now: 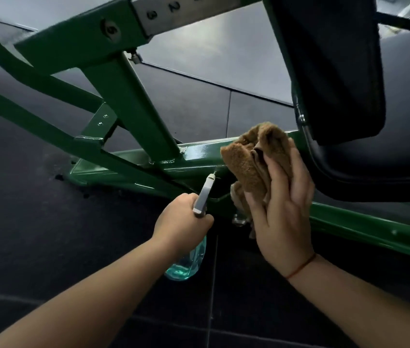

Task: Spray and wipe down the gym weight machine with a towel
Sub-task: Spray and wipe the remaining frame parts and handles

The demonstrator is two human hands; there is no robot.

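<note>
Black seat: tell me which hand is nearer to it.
Right. The right hand, holding the towel, sits just left of the black seat; the left hand, gripping the spray bottle, is farther left.

**Much of the machine out of sight**

The bottle (pixel 186 267) shows only its grey nozzle and blue-green base; its neck and trigger are buried under the left hand (pixel 181 217). Part of the towel (pixel 246 162) disappears behind the right hand (pixel 284 212) holding it. The green frame (pixel 123 101) runs off both side edges. The numbered plate (pixel 173 11) is cropped at the top, its uppermost digit cut. The black pad (pixel 337 71) is smeared. A small metal fitting (pixel 239 219) under the towel is too blurred to identify.
</note>
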